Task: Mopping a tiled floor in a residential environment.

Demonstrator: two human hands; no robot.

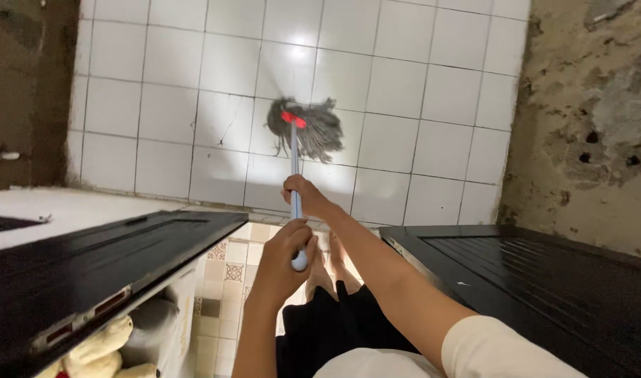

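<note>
A string mop with a grey head (313,127) and a red collar rests on the white tiled floor (194,105) ahead of me. Its light blue handle (294,164) runs back toward me. My right hand (305,196) grips the handle partway down. My left hand (285,255) is closed around the handle's rounded end, just behind the right hand. My bare feet (329,269) show below the hands, on patterned tiles.
A dark open door (89,273) stands at my left and a second dark door panel (544,280) at my right. A rough, stained bare wall (586,119) borders the tiles on the right. Pale cloth bundles (103,350) lie at bottom left.
</note>
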